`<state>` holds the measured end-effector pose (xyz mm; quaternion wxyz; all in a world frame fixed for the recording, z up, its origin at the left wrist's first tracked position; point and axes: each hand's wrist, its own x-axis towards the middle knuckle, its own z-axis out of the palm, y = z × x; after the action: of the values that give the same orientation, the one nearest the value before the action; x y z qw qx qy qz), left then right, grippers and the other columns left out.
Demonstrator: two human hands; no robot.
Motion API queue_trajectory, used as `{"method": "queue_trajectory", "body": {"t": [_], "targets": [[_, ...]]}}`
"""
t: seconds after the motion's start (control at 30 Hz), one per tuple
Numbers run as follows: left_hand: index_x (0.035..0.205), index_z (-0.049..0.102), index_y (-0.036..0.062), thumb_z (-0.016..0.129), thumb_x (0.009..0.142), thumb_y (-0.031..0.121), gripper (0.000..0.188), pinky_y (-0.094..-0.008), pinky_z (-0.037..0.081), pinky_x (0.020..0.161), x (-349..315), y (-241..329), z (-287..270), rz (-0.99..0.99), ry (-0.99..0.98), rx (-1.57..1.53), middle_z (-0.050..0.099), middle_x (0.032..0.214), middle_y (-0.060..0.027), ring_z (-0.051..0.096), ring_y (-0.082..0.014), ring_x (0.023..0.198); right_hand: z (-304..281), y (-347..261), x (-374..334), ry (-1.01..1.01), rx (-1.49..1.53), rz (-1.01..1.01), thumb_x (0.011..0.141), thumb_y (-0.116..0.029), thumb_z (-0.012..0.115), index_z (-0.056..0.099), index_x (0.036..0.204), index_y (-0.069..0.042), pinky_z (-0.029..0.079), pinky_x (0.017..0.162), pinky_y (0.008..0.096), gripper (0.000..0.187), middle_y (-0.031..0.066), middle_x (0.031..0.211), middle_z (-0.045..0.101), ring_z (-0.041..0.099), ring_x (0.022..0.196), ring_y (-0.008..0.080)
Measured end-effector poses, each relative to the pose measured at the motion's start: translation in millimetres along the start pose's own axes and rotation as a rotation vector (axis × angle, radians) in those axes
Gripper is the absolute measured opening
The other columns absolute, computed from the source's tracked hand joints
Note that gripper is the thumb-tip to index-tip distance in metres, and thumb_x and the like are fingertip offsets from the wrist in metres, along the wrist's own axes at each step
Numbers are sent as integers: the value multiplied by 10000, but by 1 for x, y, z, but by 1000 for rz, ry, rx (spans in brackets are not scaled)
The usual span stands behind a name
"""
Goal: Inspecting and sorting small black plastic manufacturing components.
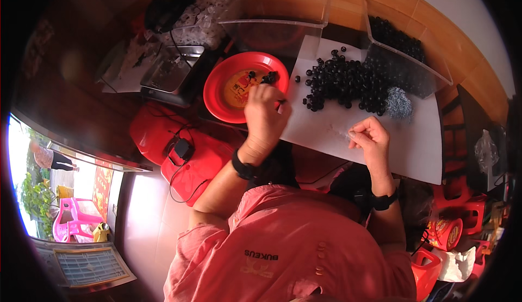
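Note:
My left hand [265,111] is closed at the right rim of a red plastic plate [213,96], and a small black part [281,104] shows between its thumb and fingers. A few black parts [269,77] lie in the plate just beyond that hand. Over the near part of a white board [413,150], my right hand [371,139] holds thumb and fingertips pressed together. Whatever is in that pinch is too small to make out. Farther back on the board spreads a heap of small round black parts [340,79]. Beside it lies a small pile of silvery metal pieces [398,105].
A clear plastic bin [435,72] of black parts leans at the back right. Another clear bin [272,23] stands behind the plate, near a metal tray [168,71] and whitish plastic pieces [209,14]. Left of me, a red stool [204,163] carries a black adapter [184,148] with cables.

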<state>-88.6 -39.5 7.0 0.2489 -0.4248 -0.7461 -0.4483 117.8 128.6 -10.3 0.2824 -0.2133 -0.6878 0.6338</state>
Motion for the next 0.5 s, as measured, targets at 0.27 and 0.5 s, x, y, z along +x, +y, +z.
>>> {"method": "queue_trajectory", "body": {"t": [0.27,0.5], "targets": [[824,671,51,671,684,82,143,-450,521,760,-10,-36,-16,-73,-91,256,626,864,-128,590,-352,882,0,0,0,-15,-32,-15,836,64,644,560,840,-30,430,550,210,126,48,788,648,601,618,89],[976,693,36,744,753,33,229,-304,501,711,12,13,-53,-259,-142,-376,652,932,-59,595,-181,864,2,6,-3,0,-54,-37,827,75,648,575,848,-32,462,580,218,131,43,792,649,599,628,96]]}}
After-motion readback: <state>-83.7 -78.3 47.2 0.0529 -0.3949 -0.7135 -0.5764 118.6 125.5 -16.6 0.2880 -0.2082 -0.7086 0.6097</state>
